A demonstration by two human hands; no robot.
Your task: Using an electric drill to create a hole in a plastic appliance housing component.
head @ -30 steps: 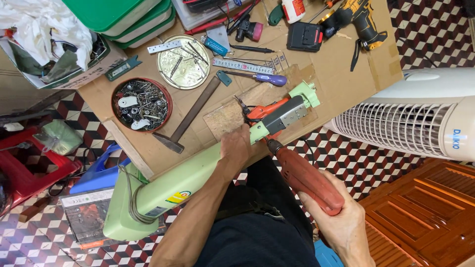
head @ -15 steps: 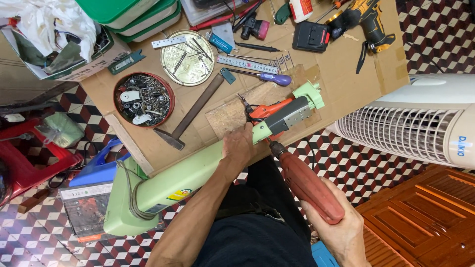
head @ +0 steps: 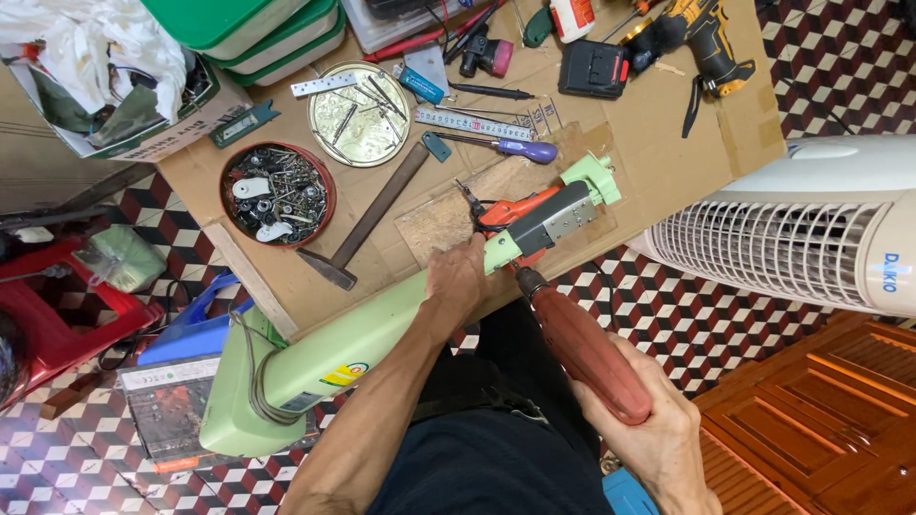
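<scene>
A floor of red, white and dark checkered tiles (head: 763, 343) runs under a flat sheet of brown cardboard (head: 668, 143) that serves as the work surface, crowded along its far edge and barer toward its right edge. A long pale green appliance housing (head: 382, 334) lies aslant over the cardboard's near edge, its narrow end with a grey metal plate (head: 558, 217) resting on the cardboard and its wide base, wound with a cord, hanging out over the floor at the lower left. The left hand (head: 458, 278) is clenched around the housing just short of the metal plate. The right hand (head: 658, 434) grasps the rear of a dark red rotary tool (head: 582, 348), whose tip meets the housing's underside right beside the left hand, at the cardboard's near edge. Orange-handled pliers (head: 510, 212) lie under the housing's narrow end. A hammer (head: 367, 224) lies near the middle, between a round red tin of screws (head: 277, 194) and the housing. A gold tin lid (head: 360, 114), a steel ruler (head: 477, 122) and a purple-handled screwdriver (head: 510, 146) sit further in. A yellow cordless drill (head: 701, 38) lies at the far right corner. A white tower fan (head: 811, 238) lies on the floor close against the right edge, narrowing the room there.
</scene>
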